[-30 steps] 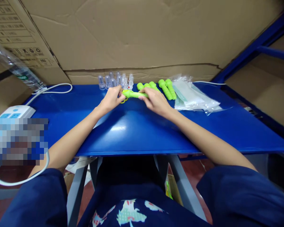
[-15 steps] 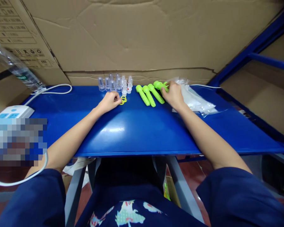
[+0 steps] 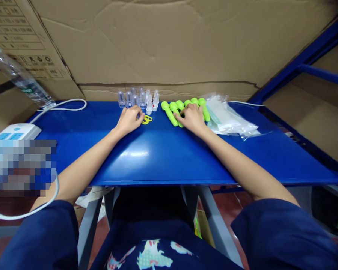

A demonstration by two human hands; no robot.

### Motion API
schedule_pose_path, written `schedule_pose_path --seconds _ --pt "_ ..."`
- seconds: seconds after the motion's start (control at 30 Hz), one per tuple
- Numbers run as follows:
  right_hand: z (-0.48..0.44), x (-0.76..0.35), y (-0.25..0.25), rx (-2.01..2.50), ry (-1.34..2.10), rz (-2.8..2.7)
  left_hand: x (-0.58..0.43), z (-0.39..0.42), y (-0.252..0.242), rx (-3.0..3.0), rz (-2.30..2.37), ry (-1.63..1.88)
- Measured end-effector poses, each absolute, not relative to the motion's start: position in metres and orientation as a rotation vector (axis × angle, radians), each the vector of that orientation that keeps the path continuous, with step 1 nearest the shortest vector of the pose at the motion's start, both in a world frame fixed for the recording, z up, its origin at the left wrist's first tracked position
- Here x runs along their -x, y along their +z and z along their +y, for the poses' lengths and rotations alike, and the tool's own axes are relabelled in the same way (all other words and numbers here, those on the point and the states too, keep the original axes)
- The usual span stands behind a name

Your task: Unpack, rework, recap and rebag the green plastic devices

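Note:
My left hand (image 3: 129,120) rests on the table with bent fingers closed at the small yellow rubber rings (image 3: 148,120); a bit of yellow shows between thumb and fingers. Just behind it stand several clear plastic domed caps (image 3: 129,99) and several white, clear-tipped small parts (image 3: 149,107), one with a red spot. My right hand (image 3: 193,119) lies palm down with spread fingers across a row of bright green plastic tubes with rounded heads, shaped like small flashlights (image 3: 169,113). It touches them without gripping one, and hides the middle ones in part.
To the right of the green tubes lies a clear plastic bag (image 3: 231,119) with white contents. A power strip (image 3: 19,133) with a white cable (image 3: 73,105) and a water bottle (image 3: 25,84) are at the left. Cardboard (image 3: 163,45) stands behind the blue table (image 3: 157,161).
My right hand has moved left from the rightmost green tube onto the row, its fingers spreading. The right-hand tubes now stand lined up with the others. My left hand has hardly moved.

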State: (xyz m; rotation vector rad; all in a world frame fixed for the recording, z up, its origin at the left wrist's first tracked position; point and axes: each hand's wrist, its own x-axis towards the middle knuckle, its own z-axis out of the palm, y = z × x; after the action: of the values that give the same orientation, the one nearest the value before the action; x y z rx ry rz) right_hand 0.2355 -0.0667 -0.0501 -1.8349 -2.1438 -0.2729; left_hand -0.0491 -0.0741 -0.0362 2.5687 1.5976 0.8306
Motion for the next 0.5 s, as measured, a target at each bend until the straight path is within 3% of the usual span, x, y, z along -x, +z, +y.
schedule_pose_path --seconds 0.3,0.5 --pt "-0.082 -0.238 -0.032 1.627 -0.416 -1.969 0.045 -0.07 -0.042 -2.57 1.337 1.062" --pt "-0.1 -0.218 -0.034 1.044 0.06 -2.279 0.044 -0.071 -0.039 -2.475 1.062 1.191"
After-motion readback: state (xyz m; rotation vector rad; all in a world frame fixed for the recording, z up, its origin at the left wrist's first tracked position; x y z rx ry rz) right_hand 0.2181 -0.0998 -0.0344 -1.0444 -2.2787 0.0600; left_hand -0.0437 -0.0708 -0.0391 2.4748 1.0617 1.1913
